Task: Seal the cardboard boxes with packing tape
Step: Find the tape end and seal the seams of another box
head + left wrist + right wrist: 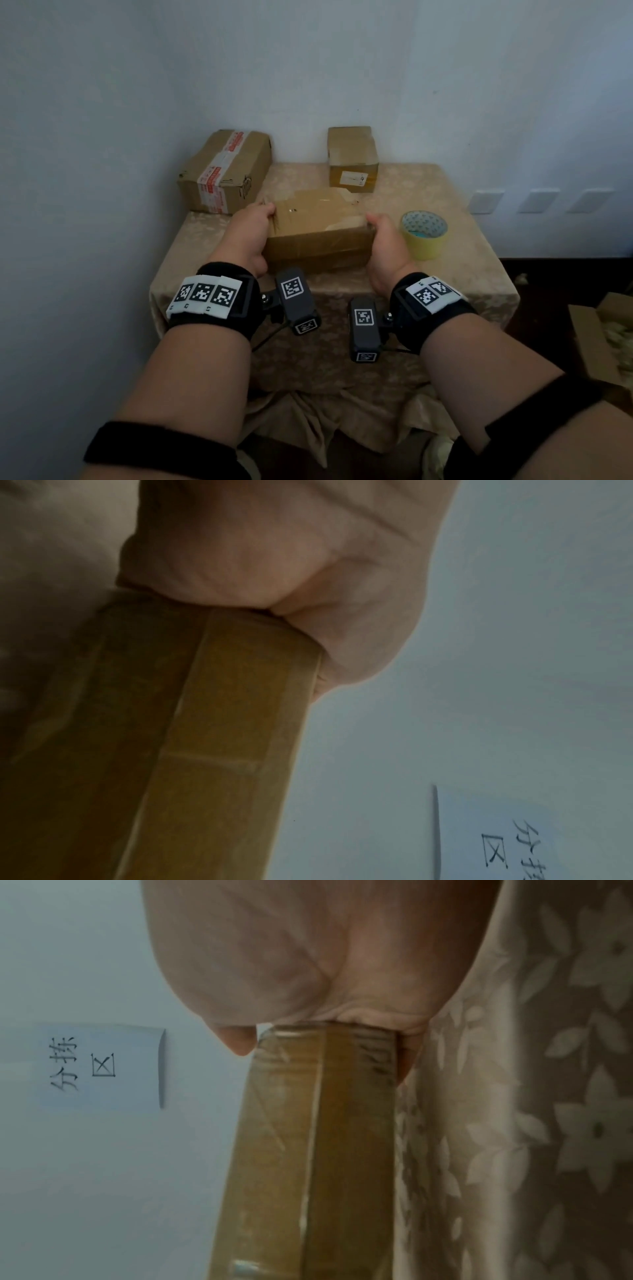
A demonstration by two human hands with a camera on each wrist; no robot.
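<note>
A flat cardboard box (317, 222) lies in the middle of the table, its top and front glossy with clear tape. My left hand (251, 228) grips its left end, thumb on the top edge. My right hand (383, 236) grips its right end; in the right wrist view the thumb tip lies on top of the flat box (308, 1123) and fingers curl under it. The left wrist view shows my left palm (274, 561) pressed on the flat box (205, 723). A roll of packing tape (424, 234) stands right of my right hand.
A larger box with red-printed tape (224, 171) overhangs the table's back left corner. A small box with a white label (353, 159) stands at the back. The table (445, 274) wears a beige flowered cloth. An open carton (606, 342) sits on the floor at right.
</note>
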